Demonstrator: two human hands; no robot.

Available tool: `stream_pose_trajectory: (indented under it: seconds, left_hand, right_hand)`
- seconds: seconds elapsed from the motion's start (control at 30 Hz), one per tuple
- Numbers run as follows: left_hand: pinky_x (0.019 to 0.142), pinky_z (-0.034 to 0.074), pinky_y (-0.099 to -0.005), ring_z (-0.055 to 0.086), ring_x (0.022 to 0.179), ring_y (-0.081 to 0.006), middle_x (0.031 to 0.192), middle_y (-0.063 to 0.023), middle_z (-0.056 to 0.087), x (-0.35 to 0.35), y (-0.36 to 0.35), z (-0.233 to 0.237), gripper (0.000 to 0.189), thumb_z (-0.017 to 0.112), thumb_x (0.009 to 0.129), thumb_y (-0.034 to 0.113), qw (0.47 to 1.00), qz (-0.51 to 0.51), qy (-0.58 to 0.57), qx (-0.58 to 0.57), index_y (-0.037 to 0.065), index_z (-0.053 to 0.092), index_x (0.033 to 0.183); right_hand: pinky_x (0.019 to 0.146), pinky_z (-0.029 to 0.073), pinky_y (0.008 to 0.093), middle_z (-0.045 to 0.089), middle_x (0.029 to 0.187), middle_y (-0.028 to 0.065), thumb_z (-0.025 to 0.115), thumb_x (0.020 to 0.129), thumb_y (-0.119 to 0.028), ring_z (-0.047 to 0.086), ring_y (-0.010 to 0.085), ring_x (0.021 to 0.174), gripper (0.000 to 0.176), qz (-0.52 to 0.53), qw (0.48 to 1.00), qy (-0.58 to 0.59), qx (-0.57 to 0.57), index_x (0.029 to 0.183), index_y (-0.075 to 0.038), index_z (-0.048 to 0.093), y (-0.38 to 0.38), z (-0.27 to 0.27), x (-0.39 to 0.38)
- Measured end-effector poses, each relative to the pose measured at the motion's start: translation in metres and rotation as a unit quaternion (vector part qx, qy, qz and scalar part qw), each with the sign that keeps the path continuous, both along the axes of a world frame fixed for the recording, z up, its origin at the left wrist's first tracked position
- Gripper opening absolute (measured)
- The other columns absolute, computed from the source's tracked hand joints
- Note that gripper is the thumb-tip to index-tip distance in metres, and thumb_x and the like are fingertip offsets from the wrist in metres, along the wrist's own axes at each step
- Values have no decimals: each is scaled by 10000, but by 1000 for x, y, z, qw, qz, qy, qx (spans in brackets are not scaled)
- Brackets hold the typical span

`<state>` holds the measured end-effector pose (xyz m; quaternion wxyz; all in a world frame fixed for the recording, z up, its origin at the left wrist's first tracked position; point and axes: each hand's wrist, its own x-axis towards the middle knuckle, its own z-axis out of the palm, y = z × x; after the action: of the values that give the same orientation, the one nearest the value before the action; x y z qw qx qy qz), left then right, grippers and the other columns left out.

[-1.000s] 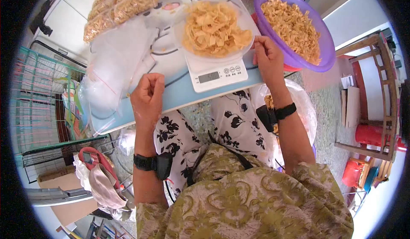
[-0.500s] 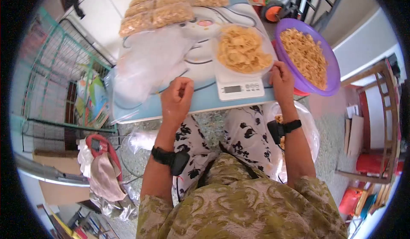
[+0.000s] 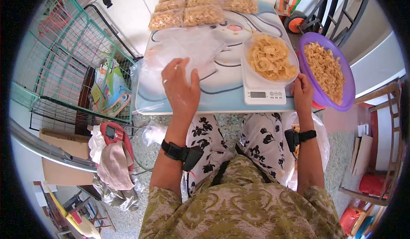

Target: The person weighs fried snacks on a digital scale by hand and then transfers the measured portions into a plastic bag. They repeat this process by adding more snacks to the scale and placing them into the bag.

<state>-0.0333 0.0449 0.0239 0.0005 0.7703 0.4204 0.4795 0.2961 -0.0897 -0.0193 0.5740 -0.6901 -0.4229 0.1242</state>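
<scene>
Yellow flat chips in a clear round bowl on a white plastic scale, upper right of centre, apparently mid-weighing; curled, closed right hand beside the bowl; open left hand by translucent plastic bags, centre left, presumably needing careful separating next.

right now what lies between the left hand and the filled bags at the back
In the head view, a spread of thin translucent plastic lies between the left hand and the filled bags.

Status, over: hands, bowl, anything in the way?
Left hand open by plastic bags. Right hand curled beside scale. Filled bowl on scale. Purple basin close by right hand, nothing blocking.
</scene>
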Motion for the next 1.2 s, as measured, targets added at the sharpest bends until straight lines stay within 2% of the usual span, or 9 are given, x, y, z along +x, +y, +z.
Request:
stream_pose_trajectory:
  seconds: [0.07,0.2,0.27,0.47,0.57,0.9,0.97,1.1,1.2]
  left_hand:
    - [989,355,-465,455,1181,-381,1223,-220,520,-11,12,-11,404,637,841,146,996,78,43,21,40,550,1222]
    - [981,369,-454,473,1177,-368,1228,-202,532,-29,25,-41,396,629,835,148,983,153,98,31,41,554,1209]
    - [925,382,-475,496,1122,-350,1147,-164,549,-36,27,-46,314,635,808,112,993,76,74,-60,34,580,1107]
    - [758,415,-448,537,858,-331,855,-110,572,-35,21,-40,85,625,784,66,991,62,-19,-121,64,576,855]
    - [731,417,-441,541,817,-324,811,-105,563,-36,21,-43,66,620,790,54,994,64,-25,-90,70,575,836]
    - [727,409,-441,542,820,-311,805,-86,546,-34,24,-46,64,624,795,86,997,63,18,-49,98,575,834]
    - [747,403,-444,537,860,-305,829,-79,543,-34,25,-46,62,623,797,90,995,56,19,-76,104,572,831]
    - [765,397,-442,529,895,-300,856,-74,541,-34,24,-49,67,623,795,93,995,62,0,-76,103,570,834]
    - [756,411,-456,530,842,-327,832,-110,561,-33,23,-47,67,618,798,120,998,48,-9,-44,84,579,838]
  right_hand:
    - [517,399,223,577,775,1,505,952,-95,472,57,589,122,-14,999,-40,-29,994,-40,605,-1,4,-3]
    - [516,393,223,546,739,-10,509,954,-100,460,53,580,119,-2,999,-35,-4,987,-43,608,-2,0,-2]
    - [523,393,221,522,718,-23,512,954,-96,456,51,585,121,-15,999,-31,-16,999,-38,609,-3,0,-2]
    - [520,352,178,486,682,-49,480,959,-63,428,28,568,152,-18,999,-37,-18,1048,-21,595,-2,-3,0]
    - [525,394,219,516,693,-30,506,956,-91,456,49,579,147,-11,1000,-22,2,1036,-23,610,-2,-5,0]
    - [503,387,213,557,734,-5,502,962,-102,468,55,561,155,9,1000,18,10,1057,-33,603,-3,-3,4]
    - [493,377,199,574,760,6,511,960,-100,463,50,559,161,-37,994,58,85,1075,-43,607,-6,4,1]
    - [480,367,193,589,802,15,518,955,-89,463,52,558,159,-36,993,13,112,1070,-53,621,-30,28,-29]
    - [495,392,190,584,812,22,532,940,-65,488,59,575,148,25,990,-83,113,1048,-53,633,-35,69,-88]
